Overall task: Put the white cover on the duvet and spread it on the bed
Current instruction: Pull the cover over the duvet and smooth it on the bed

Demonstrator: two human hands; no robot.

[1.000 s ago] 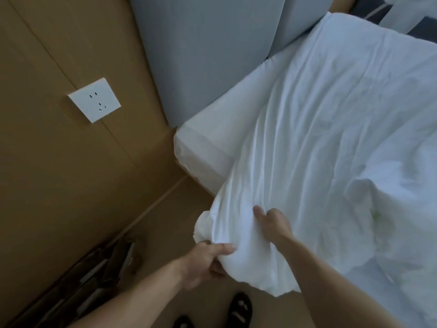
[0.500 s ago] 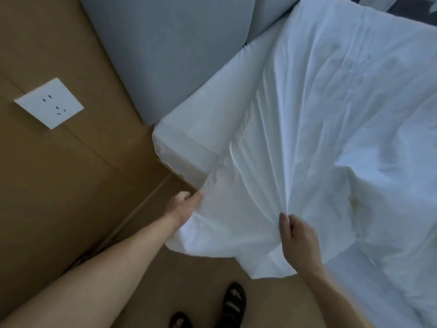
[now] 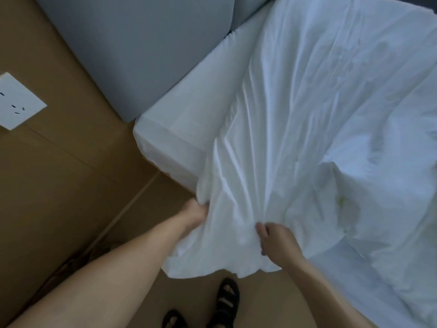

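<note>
Head view, left hand gripping white cover edge, right hand pinching its folds, bed beneath

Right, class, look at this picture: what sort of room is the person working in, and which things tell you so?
Most likely a bedroom. A bed stands against a grey padded headboard, a white cover lies rumpled across it, and a socket sits on the brown wall.

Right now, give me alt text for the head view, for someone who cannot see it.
Left hand and right hand grip a bunched corner of a white duvet cover draping off the corner of a bed. A grey headboard and wall socket lie beyond.
</note>
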